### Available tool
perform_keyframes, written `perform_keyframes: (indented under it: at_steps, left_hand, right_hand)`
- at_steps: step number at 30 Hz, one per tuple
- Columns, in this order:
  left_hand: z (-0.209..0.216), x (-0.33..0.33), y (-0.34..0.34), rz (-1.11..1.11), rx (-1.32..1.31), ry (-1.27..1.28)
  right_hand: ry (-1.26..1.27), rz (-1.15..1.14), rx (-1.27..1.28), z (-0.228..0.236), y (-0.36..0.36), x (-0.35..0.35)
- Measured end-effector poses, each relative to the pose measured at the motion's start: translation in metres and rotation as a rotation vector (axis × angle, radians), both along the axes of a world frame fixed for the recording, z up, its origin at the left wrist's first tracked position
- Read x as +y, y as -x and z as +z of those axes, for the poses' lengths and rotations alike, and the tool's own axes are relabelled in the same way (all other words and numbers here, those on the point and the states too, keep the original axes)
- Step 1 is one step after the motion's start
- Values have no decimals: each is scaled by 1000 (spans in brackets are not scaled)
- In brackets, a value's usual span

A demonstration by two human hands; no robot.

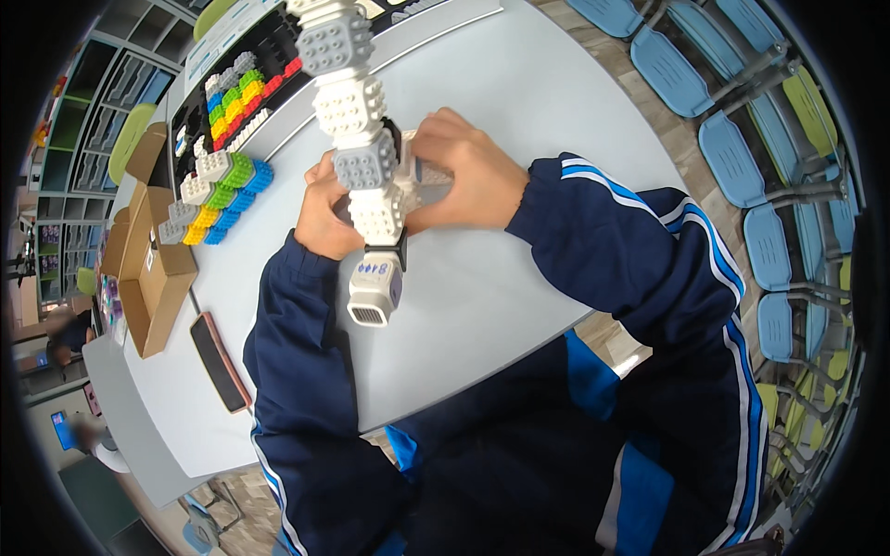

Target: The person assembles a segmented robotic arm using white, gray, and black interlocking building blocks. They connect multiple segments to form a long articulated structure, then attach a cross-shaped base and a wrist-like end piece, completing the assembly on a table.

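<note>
A tall stack of white and grey building blocks (364,165) rises from the table toward the top of the view. At its near end sits a white rounded module (374,289) with a grille and a dark band around it. My left hand (326,211) grips the stack low on its left side, fingers curled behind it. From the right, my right hand (471,171) closes on a pale part beside the stack, fingers and thumb bent around it. The stack hides several of my fingertips and part of what they touch.
Coloured blocks (222,196) stand left of my hands, near a black sorting tray (269,46) of more blocks. An opened cardboard box (156,269) and a phone (220,361) lie on the left of the table (482,306). Stacked blue chairs (732,157) line the right.
</note>
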State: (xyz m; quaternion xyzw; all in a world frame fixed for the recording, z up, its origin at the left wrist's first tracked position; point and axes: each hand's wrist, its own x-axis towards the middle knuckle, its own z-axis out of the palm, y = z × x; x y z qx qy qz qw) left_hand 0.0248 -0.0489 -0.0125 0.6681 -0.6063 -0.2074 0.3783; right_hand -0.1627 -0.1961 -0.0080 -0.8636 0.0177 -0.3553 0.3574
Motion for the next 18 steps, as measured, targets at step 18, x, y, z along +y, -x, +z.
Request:
perform_keyframes:
  at_steps: [18]
  left_hand:
    - [4,16,0,74,111,139]
  right_hand:
    - [-118,-13,232,-8,-1,-35]
